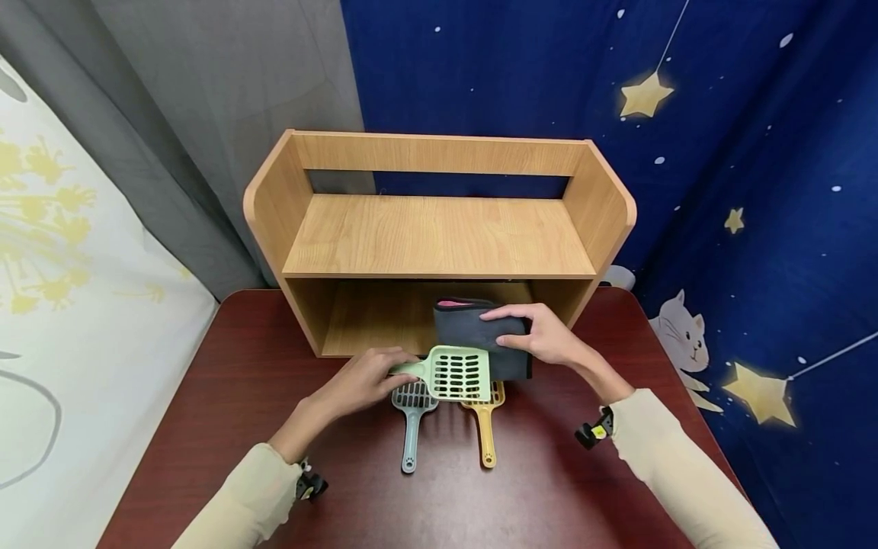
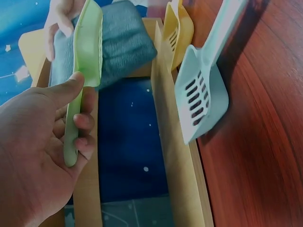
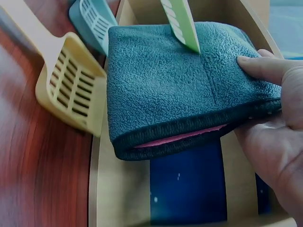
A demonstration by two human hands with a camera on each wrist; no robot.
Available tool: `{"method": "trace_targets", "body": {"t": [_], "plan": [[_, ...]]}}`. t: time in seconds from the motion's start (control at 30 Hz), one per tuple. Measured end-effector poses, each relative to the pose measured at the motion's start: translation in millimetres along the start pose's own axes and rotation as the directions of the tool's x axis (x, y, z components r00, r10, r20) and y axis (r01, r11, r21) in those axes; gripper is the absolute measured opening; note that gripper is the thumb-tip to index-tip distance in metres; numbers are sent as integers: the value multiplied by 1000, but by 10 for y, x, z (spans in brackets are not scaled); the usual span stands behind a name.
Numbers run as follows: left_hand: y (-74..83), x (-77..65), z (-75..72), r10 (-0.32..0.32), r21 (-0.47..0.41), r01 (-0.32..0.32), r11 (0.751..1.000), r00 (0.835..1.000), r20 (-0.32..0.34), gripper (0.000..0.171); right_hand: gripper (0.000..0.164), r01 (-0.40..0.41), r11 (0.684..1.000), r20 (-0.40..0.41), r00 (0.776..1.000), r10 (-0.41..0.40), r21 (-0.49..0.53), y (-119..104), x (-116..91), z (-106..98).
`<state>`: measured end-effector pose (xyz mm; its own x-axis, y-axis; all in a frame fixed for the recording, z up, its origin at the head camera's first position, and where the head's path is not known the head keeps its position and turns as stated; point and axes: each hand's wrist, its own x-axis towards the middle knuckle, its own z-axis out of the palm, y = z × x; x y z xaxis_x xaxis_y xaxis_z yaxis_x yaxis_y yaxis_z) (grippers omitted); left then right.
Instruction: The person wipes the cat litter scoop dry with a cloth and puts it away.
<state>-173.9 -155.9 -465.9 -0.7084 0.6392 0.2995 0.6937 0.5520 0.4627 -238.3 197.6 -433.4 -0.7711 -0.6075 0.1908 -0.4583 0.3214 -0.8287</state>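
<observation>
The left hand (image 1: 370, 377) was clamped round the handle of a pale green, slotted plastic scoop (image 2: 89, 47), its thumb on one side and its fingers curled on the other. The right hand (image 1: 545, 335) pinched a folded, dark grey-blue fabric cloth (image 3: 165, 80) with black edging, its thumb lying on the outer face; pink showed inside the open fold.

The green scoop's slotted pan pointed right, overlapping the cloth's near left part in the head view; whether the two touched could not be told. Both were held up at the near side of a light wood-grain, two-level shelf unit (image 1: 439, 236), in front of its lower compartment (image 1: 384, 320). The cloth covered part of that opening, right of its middle, so whatever lay behind it was hidden.

Just below the held things, a grey-blue slotted plastic scoop (image 1: 411, 431) lay on the left and a yellow slotted plastic scoop (image 1: 485, 431) on the right, pans toward the shelf unit and handles toward the near side.

The shelf unit stood on a glossy dark red-brown table (image 1: 549, 488). Beyond it, a grey curtain (image 1: 233, 76) hung at far left and a blue curtain with stars (image 1: 507, 76) at far right.
</observation>
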Motion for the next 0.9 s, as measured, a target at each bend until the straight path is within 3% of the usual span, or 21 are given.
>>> {"method": "trace_targets", "body": {"t": [0.2,0.37,0.47,0.57,0.63,0.7,0.8,0.9], "plan": [[-45,-63,-21,-42,-13,41,999,999,-16,24,41,-43,999,-65,997,41,-31,12,-186,-131],[-55,-85,-23,-49,0,49,999,999,-19,23,42,-24,996,-171,985,9,-85,-63,-334,-118],[-52,-78,-17,-42,36,43,998,999,-29,23,44,54,977,-248,963,-106,-207,-163,-384,-30],[-48,-51,9,-26,67,29,997,999,-45,23,47,138,926,-288,925,-247,-350,-286,-376,120],[-39,-24,39,-13,74,17,997,998,-56,23,49,159,902,-284,914,-288,-401,-351,-348,249],[-23,3,73,-5,73,10,997,998,-67,22,50,143,904,-284,920,-272,-402,-399,-318,387],[6,41,120,-5,73,12,997,996,-90,23,51,67,928,-283,942,-180,-366,-438,-267,595],[37,76,149,-20,87,29,996,995,-100,24,51,-31,941,-316,945,-83,-338,-443,-203,773]]}}
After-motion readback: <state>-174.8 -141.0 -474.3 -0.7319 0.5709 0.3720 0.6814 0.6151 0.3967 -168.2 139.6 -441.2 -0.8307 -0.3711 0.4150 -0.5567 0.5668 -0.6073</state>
